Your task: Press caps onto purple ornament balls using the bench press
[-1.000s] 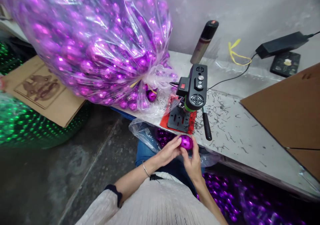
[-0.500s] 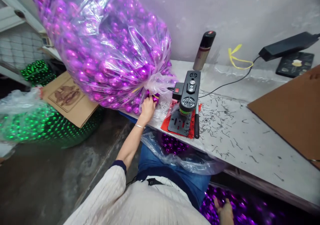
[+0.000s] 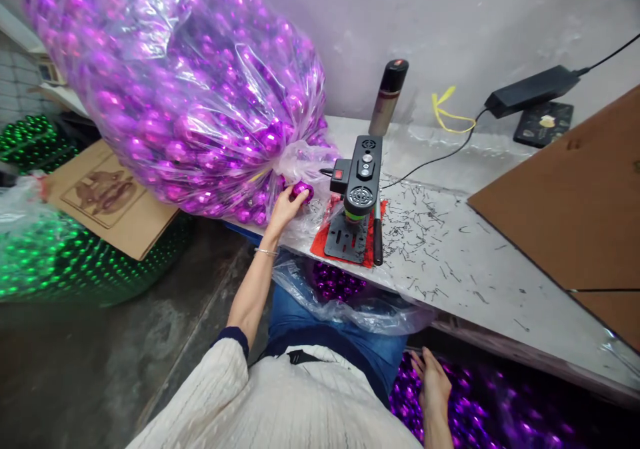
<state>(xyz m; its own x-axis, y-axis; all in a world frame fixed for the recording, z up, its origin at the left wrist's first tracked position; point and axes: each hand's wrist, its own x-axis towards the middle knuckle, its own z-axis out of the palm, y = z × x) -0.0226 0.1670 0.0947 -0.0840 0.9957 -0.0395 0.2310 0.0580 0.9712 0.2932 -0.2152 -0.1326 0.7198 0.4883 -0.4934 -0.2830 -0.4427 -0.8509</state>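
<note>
In the head view, the left hand pinches a shiny purple ball between thumb and fingers, left of centre beside the tied neck of a clear bag; the ball looks round and is partly covered, so its long axis cannot be told. The bench edge slants toward the lower right, its top open between press and cardboard. The bag bulges with purple balls across the upper left. The right hand, fingers loosely parted, is at lower right near loose balls.
</note>
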